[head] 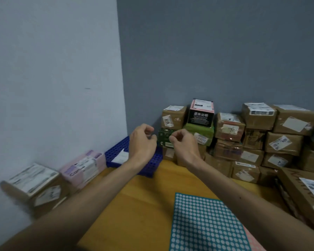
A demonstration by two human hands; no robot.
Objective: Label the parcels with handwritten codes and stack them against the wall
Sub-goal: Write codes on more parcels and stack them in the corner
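Left grip & right grip hover side by side at 12 o'clock over yellow wooden counter. Fingers curled, thumb to forefinger; can't tell if anything's pinched. Brown cardboard parcels w/ white labels stacked against grey wall, 2 o'clock. Teal sheet of white round stickers at 5 o'clock.

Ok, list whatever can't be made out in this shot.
Head view: whether the left hand or right hand pinches anything; curled fingers face away.
Codes on the stacked brown parcels: too small, blurred.
Left-edge parcel: label motion-blurred.
Large box: cut off by the right edge.
Blue parcel: partly behind the left forearm.
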